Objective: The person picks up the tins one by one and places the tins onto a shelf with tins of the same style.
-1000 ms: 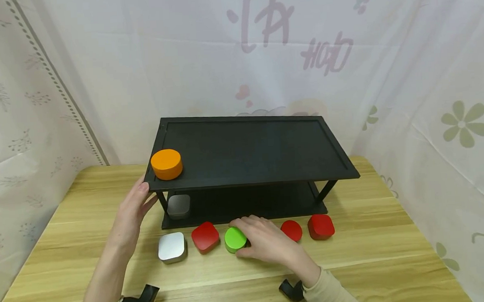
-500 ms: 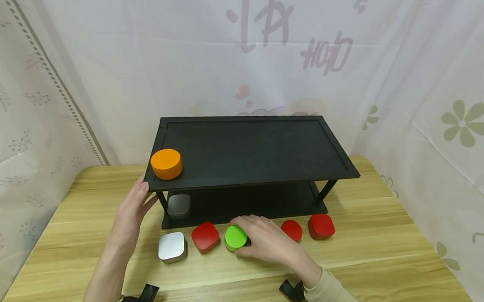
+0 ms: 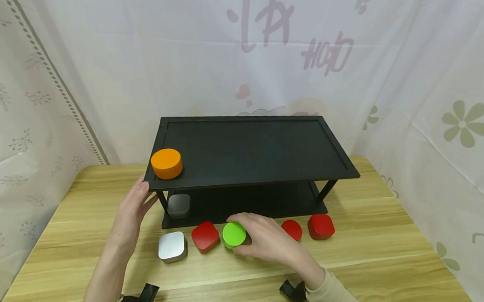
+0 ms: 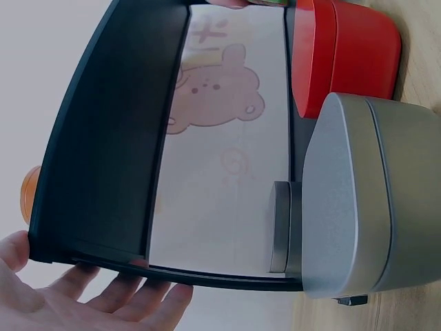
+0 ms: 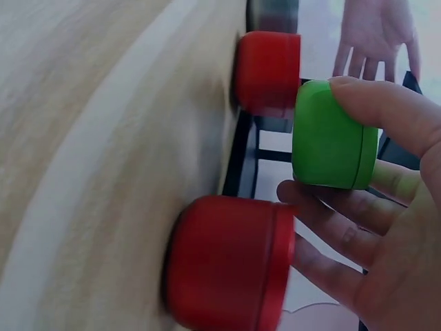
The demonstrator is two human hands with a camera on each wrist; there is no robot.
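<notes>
- Pinching green tin (image 3: 234, 235) in right hand (image 3: 265, 238), thumb to near side, fingers to far side; held just clear of table (image 3: 232, 286), in front of lower board of black shelf (image 3: 258, 152).
- Holding black shelf at left front corner with left hand (image 3: 130, 211), thumb on edge, fingers beneath upper board; probably for steadiness.
- Note close neighbours: square red tin (image 3: 205, 237) just left of green tin, round red tin (image 3: 292, 230) partly hidden beyond right hand.
- Best to raise straight up before any sideways travel, so as not to nudge square red tin.
- Keep green tin level and pinch kept partly on body below lid seam; might otherwise work lid loose.
- Watch overhang of upper board; could catch knuckles if reaching forward while low.
- Press lightly with left hand; could jolt orange tin (image 3: 166, 164), standing near same corner, if pushed hard.
</notes>
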